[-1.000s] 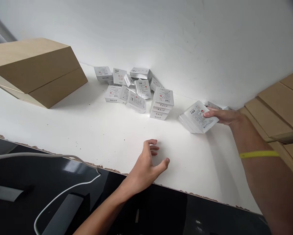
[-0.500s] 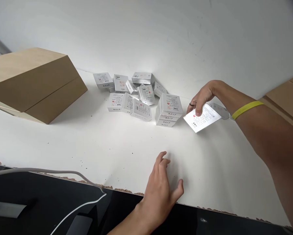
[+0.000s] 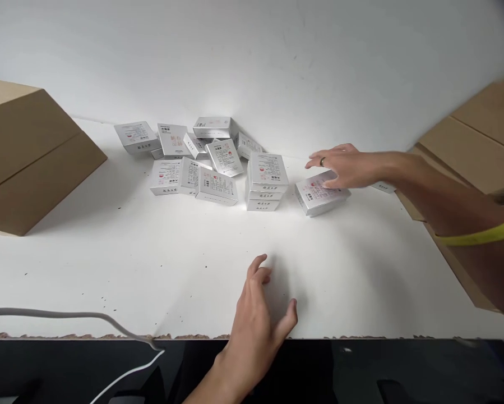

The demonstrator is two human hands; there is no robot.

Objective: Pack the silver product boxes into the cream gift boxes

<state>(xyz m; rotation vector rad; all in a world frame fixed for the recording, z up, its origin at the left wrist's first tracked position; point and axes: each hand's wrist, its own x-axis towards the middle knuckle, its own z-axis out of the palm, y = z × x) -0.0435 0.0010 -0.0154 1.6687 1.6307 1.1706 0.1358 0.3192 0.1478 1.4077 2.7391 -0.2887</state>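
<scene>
My right hand [image 3: 340,166], with a ring and a yellow wristband, hovers just behind a small white printed box [image 3: 320,193] lying on the table. Its fingers are stretched out and its thumb lies over the box top; whether it touches cannot be told. To the left stands a short stack of similar boxes [image 3: 268,171]. My left hand [image 3: 255,322] hangs over the table's front edge, fingers loosely curled and apart, holding nothing. Behind my right wrist another white box [image 3: 384,187] is partly hidden.
A loose heap of several white boxes [image 3: 224,157] lies against the back wall. One large cardboard carton [image 3: 28,163] stands at the left, and another [image 3: 479,134] at the right. A white cable [image 3: 66,314] runs along the chipped front edge of the table [image 3: 159,264].
The box in my right hand has gone down onto the table beside the stack, and the fingers have opened from it. The view has shifted right; my left hand keeps its pose.
</scene>
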